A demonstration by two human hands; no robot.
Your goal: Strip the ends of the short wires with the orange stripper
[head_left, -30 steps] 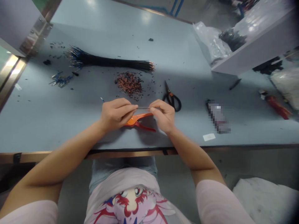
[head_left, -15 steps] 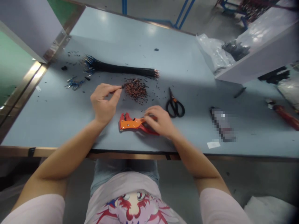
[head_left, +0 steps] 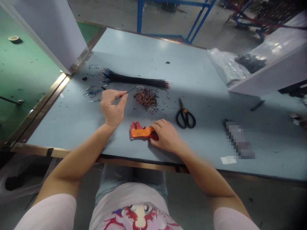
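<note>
My left hand (head_left: 112, 107) pinches a thin black wire (head_left: 127, 93) between thumb and fingertips, and the wire runs up and right towards a pile of cut copper-ended wire scraps (head_left: 145, 98). My right hand (head_left: 166, 135) lies curled over the handles of an orange and red wire stripper (head_left: 141, 131), which sits flat on the blue-grey workbench (head_left: 192, 70). A long bundle of black wires (head_left: 134, 80) with blue-tipped ends lies farther away, beyond both hands.
Black-handled scissors (head_left: 185, 117) lie right of the stripper. Farther right are a pixelated object (head_left: 238, 139) and a white paper slip (head_left: 228, 160). A clear plastic bag (head_left: 227, 66) and a white shelf (head_left: 271, 73) stand at the back right. Small black scraps dot the bench.
The two hands have parted: my left hand has moved away with the wire towards the scrap pile. The stripper now lies flat under my right hand, and the view has tilted up.
</note>
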